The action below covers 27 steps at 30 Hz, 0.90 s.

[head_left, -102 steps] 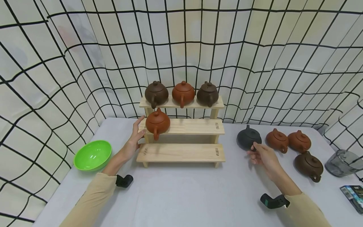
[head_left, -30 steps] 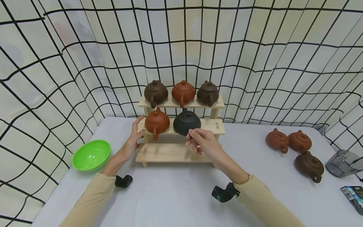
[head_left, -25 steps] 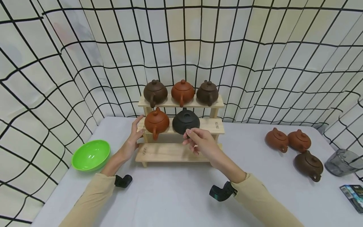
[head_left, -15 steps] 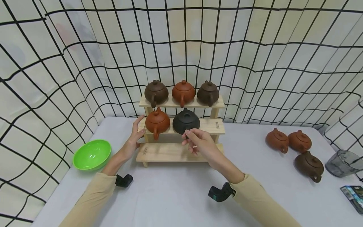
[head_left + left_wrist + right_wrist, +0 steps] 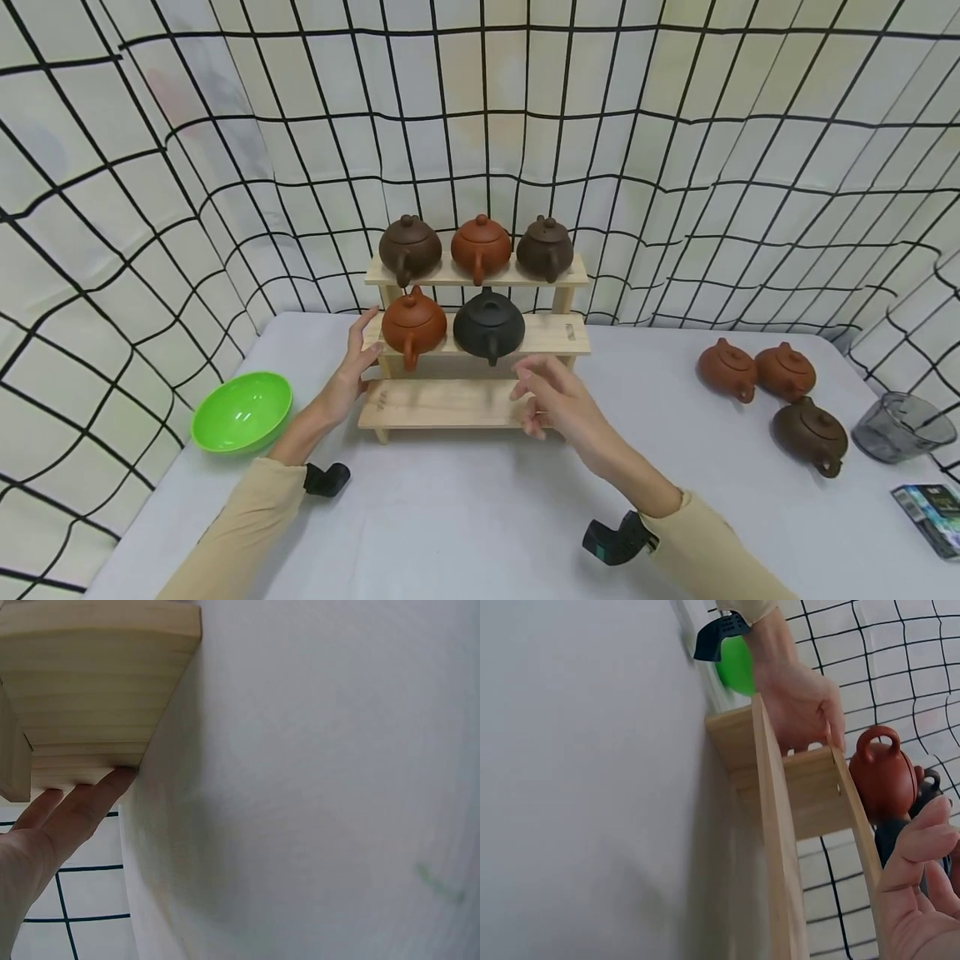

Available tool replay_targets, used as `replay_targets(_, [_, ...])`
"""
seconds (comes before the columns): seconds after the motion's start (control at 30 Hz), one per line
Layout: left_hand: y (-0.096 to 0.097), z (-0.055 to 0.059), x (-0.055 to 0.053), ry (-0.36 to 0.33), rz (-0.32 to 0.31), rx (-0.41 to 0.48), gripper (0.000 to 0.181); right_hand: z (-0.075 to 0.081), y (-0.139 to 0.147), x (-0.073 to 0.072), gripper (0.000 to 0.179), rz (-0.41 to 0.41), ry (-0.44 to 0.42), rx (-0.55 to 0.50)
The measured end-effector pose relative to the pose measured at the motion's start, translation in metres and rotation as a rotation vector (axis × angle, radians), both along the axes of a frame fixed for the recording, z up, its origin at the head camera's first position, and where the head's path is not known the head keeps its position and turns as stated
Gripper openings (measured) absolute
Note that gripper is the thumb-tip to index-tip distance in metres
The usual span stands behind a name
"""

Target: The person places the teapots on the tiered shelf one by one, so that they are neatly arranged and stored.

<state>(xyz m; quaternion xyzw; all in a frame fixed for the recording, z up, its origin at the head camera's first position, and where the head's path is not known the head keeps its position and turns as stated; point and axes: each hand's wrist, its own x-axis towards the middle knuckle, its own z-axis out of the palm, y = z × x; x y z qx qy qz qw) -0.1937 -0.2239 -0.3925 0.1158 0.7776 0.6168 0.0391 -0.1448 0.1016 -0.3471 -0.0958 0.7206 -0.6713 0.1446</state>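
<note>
A light wooden three-step rack (image 5: 450,405) stands on the table. My left hand (image 5: 348,379) rests against its left end; in the left wrist view the fingers (image 5: 86,802) touch the wood, nearly straight. On the middle step sit an orange-brown teapot (image 5: 414,323) and a black teapot (image 5: 489,323), side by side with handles toward me. My right hand (image 5: 566,408) hovers in front of the rack, just right of and below the black teapot's handle, apart from it. Its fingers are loosely bent and hold nothing. The top step bears a dark brown teapot (image 5: 410,248), a reddish teapot (image 5: 481,247) and another dark teapot (image 5: 545,248).
Two reddish teapots, one left (image 5: 726,369) and one right (image 5: 785,371), and a brown teapot (image 5: 810,433) stand on the table at right. Beyond them are a clear grey cup (image 5: 892,429) and a small printed packet (image 5: 930,517). A green bowl (image 5: 242,412) sits at left. Black netting surrounds the table.
My right hand carried the black teapot from the right of the table to the middle step, then let go of its handle and drew back to the right. The left hand stayed put.
</note>
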Motion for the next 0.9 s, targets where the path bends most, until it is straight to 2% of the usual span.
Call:
replay_targets(0.23, [-0.002,-0.003,-0.001,0.002,0.008,-0.014,0.07,-0.007,0.05,0.016,0.035,0.05,0.038,0.128])
replay_targets(0.4, [-0.004,-0.004,0.0,0.002,0.017,-0.003,0.07,-0.012,0.094,0.024,0.036,0.036,0.034,0.221])
replay_targets(0.6, [-0.007,-0.002,0.001,0.0,0.022,-0.018,0.07,-0.016,0.159,0.03,0.038,-0.056,0.021,0.294])
replay_targets(0.77, [-0.004,-0.001,0.001,0.003,0.011,-0.013,0.07,-0.023,0.222,0.037,0.025,-0.166,0.046,0.347])
replay_targets(0.9, [-0.001,-0.001,0.0,0.006,0.004,-0.005,0.069,-0.026,0.266,0.044,0.026,-0.248,0.057,0.422])
